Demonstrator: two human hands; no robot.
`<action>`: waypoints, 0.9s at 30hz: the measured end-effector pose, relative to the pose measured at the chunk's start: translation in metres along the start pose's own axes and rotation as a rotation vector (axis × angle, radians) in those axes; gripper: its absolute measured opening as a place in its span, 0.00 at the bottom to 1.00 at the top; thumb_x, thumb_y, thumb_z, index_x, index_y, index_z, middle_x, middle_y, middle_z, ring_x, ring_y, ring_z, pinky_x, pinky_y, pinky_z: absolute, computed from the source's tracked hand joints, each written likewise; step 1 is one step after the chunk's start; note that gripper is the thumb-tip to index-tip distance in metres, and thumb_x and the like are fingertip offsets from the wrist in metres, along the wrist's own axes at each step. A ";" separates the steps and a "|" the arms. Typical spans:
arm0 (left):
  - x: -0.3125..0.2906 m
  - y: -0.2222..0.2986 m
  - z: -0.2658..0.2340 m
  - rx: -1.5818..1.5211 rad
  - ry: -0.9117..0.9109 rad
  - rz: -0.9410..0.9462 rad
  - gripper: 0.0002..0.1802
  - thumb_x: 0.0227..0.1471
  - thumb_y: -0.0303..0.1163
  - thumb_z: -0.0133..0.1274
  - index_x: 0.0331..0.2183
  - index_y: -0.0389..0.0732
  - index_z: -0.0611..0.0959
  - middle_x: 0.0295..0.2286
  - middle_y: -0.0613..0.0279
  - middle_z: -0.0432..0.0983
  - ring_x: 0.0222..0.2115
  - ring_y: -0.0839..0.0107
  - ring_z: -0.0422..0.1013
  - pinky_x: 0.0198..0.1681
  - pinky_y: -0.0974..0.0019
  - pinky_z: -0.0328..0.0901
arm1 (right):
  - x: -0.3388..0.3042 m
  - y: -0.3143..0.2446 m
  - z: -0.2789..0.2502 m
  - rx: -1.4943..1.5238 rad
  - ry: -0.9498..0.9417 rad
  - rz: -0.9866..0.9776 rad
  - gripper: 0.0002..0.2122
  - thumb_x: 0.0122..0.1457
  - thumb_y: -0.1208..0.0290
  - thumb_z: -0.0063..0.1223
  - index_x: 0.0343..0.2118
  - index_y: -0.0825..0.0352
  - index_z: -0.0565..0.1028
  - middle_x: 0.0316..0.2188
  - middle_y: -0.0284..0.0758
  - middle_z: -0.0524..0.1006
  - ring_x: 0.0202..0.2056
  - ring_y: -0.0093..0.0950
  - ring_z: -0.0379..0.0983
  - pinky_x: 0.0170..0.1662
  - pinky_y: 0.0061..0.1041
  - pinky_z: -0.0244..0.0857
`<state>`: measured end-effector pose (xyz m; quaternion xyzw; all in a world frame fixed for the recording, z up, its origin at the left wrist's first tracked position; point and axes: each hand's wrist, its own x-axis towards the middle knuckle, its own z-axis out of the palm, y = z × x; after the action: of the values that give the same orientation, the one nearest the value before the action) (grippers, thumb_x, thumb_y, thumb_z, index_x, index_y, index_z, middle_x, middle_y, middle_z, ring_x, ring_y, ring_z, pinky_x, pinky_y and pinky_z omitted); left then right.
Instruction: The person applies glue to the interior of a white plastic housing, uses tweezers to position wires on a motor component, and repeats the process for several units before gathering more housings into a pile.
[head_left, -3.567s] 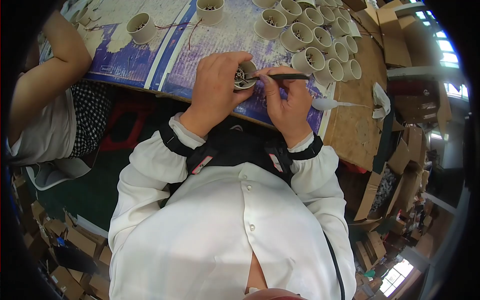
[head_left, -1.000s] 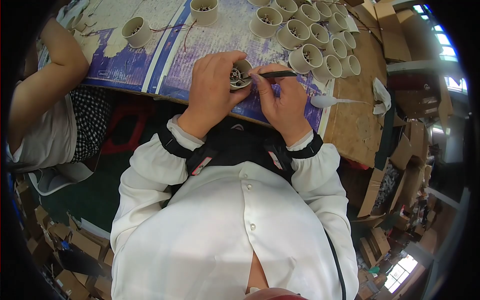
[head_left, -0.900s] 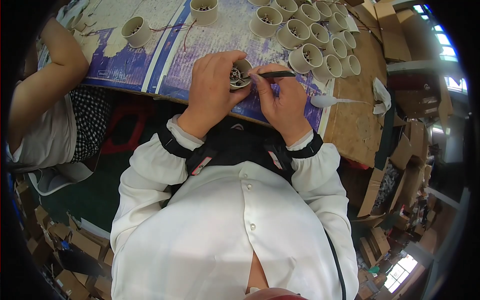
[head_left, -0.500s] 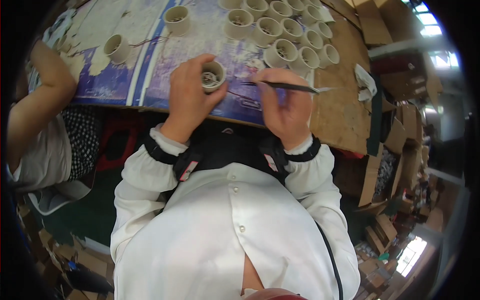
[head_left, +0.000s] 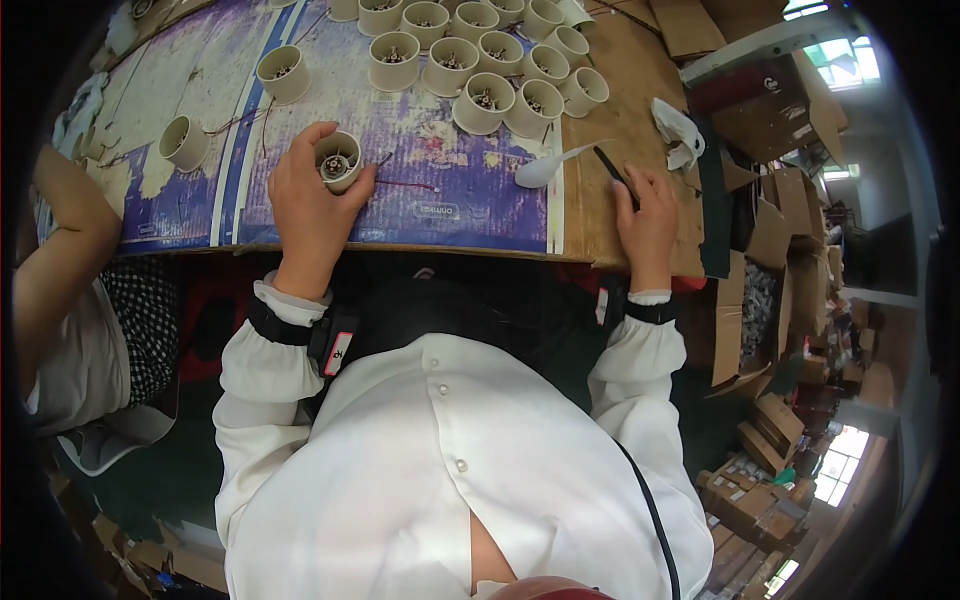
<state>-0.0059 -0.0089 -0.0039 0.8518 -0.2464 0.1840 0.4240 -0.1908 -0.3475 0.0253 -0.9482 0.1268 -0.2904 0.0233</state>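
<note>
Wrapped around a small cream plastic cup [head_left: 338, 160], the left hand [head_left: 308, 205] holds it with the open mouth tipped up toward the camera, so the metal parts inside show; thin red wires [head_left: 405, 183] trail from it to the right across the blue-and-purple printed sheet [head_left: 470, 190] that covers the left part of the wooden table [head_left: 625, 120]. The cup sits just above the sheet, toward the near-left of the work area. On the right, the right hand [head_left: 648, 212] rests near the table's near edge with its fingers closed on a thin dark tool [head_left: 612, 172] (a slim stick-like thing, its tip pointing to the far left). Just beside that tip lies a white plastic spoon [head_left: 548, 168]. Farther off, a cluster of similar cream cups [head_left: 480, 62] stands upright in rows on the sheet, and two more single cups [head_left: 283, 73] stand apart to the far left. Some crumpled white scraps [head_left: 676, 128] lie on the bare wood to the far right. At the left edge another person's forearm [head_left: 75, 215] reaches over the table. Brown cardboard boxes [head_left: 770, 420] are stacked on the floor to the right.
</note>
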 end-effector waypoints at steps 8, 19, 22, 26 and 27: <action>0.003 0.000 0.000 0.042 0.036 -0.003 0.31 0.38 0.35 0.69 0.46 0.43 0.75 0.36 0.57 0.79 0.38 0.55 0.74 0.43 0.55 0.64 | 0.014 -0.082 0.032 0.578 -0.218 0.158 0.21 0.56 0.71 0.63 0.52 0.68 0.72 0.42 0.37 0.79 0.38 0.27 0.77 0.44 0.25 0.68; 0.001 0.002 0.000 0.101 0.058 0.015 0.32 0.39 0.36 0.69 0.46 0.43 0.75 0.38 0.57 0.78 0.39 0.54 0.73 0.44 0.54 0.63 | 0.018 -0.123 0.030 1.335 -0.319 0.379 0.13 0.68 0.70 0.46 0.53 0.66 0.69 0.38 0.34 0.75 0.32 0.22 0.74 0.33 0.17 0.65; -0.001 0.003 0.001 0.131 0.064 0.015 0.32 0.39 0.37 0.69 0.46 0.43 0.75 0.39 0.57 0.77 0.40 0.55 0.73 0.45 0.54 0.62 | 0.016 -0.122 0.026 1.555 -0.404 0.528 0.15 0.68 0.70 0.45 0.55 0.67 0.68 0.38 0.34 0.74 0.30 0.20 0.71 0.30 0.14 0.62; 0.000 0.002 0.001 0.130 0.066 0.011 0.32 0.39 0.37 0.69 0.47 0.43 0.74 0.39 0.58 0.77 0.40 0.56 0.72 0.45 0.55 0.61 | 0.012 -0.113 0.032 1.885 -0.491 0.703 0.17 0.67 0.70 0.48 0.57 0.67 0.67 0.39 0.34 0.73 0.28 0.16 0.66 0.26 0.11 0.56; 0.001 0.001 0.000 0.118 0.065 0.013 0.32 0.39 0.37 0.69 0.47 0.43 0.74 0.38 0.58 0.77 0.40 0.56 0.72 0.45 0.55 0.61 | 0.012 -0.113 0.033 1.910 -0.504 0.678 0.18 0.66 0.70 0.50 0.57 0.67 0.67 0.39 0.33 0.73 0.28 0.16 0.65 0.26 0.11 0.55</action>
<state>-0.0058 -0.0094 -0.0032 0.8673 -0.2267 0.2288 0.3796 -0.1373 -0.2421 0.0177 -0.4831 0.0954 -0.0418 0.8693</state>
